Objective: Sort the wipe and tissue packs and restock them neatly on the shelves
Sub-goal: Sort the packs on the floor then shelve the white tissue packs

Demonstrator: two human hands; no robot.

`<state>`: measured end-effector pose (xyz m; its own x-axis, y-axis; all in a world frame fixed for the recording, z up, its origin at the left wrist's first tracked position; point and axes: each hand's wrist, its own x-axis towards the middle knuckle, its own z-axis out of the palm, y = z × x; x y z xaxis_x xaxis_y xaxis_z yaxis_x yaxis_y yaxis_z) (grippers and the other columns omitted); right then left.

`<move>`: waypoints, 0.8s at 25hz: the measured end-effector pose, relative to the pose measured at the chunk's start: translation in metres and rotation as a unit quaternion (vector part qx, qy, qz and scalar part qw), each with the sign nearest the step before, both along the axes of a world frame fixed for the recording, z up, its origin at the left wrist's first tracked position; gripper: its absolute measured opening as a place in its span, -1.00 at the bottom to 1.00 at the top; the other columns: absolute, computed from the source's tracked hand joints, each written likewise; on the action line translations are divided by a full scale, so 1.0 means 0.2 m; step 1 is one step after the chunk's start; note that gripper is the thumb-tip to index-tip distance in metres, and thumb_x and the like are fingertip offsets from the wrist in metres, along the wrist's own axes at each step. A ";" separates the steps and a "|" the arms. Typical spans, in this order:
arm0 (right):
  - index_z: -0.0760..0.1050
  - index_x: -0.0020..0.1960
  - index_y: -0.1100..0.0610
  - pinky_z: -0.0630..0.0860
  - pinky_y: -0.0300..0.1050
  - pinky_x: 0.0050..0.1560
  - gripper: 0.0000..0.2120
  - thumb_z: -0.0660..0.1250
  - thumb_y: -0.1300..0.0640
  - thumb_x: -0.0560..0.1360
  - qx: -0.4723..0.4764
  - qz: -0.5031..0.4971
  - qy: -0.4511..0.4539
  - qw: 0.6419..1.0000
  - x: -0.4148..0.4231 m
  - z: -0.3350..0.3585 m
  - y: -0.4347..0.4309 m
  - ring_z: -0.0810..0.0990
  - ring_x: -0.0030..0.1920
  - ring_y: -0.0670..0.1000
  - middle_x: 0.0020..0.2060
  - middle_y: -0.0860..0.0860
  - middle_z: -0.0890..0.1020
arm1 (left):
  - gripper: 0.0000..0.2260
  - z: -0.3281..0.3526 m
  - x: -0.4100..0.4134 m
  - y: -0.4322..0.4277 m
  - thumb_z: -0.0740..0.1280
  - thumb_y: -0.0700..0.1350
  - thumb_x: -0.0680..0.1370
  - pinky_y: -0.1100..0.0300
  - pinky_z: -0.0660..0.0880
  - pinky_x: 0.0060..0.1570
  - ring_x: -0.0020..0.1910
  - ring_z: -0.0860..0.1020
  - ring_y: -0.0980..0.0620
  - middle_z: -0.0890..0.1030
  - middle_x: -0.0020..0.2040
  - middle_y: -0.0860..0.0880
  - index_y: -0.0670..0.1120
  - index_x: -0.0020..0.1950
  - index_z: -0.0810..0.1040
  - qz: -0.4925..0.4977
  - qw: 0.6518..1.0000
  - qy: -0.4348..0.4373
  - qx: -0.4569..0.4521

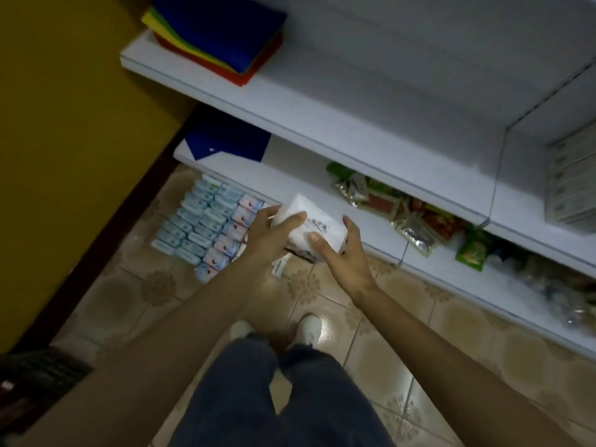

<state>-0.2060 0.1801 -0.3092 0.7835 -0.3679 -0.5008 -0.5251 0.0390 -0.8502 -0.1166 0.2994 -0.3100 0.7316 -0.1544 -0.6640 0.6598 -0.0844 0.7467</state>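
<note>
Item: white film-wrapped tissue pack, likely light, soft, slippery. Grip: left hand and right hand clasp opposite ends, a sound hold.

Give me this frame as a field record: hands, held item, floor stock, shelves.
white pack: held in the air near the lower shelf's front edge
left hand: grips the white pack's left end
right hand: holds its right side, thumb on top
floor packs: rows of light blue and pink-white packs on the tiles
upper shelf: folded coloured cloths at its left end
lower shelf: sachets toward the right
</note>
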 end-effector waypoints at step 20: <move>0.43 0.17 0.07 0.64 0.03 -0.21 -0.68 0.41 0.00 0.49 0.080 -0.047 0.368 0.925 0.26 -3.06 0.52 0.62 -0.30 0.07 -0.09 0.02 0.58 | -0.54 -3.07 0.08 0.53 0.34 -0.16 0.56 0.08 0.43 0.08 0.20 0.51 -0.20 0.49 0.30 -0.22 -0.15 0.43 0.32 -0.168 0.939 0.201 0.221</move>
<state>-0.1544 0.2841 -0.9219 0.1780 -0.2912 -0.9400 -0.9472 0.2083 -0.2439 -0.1002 0.4054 -0.9236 0.3676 0.0231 -0.9297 0.7612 -0.5818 0.2865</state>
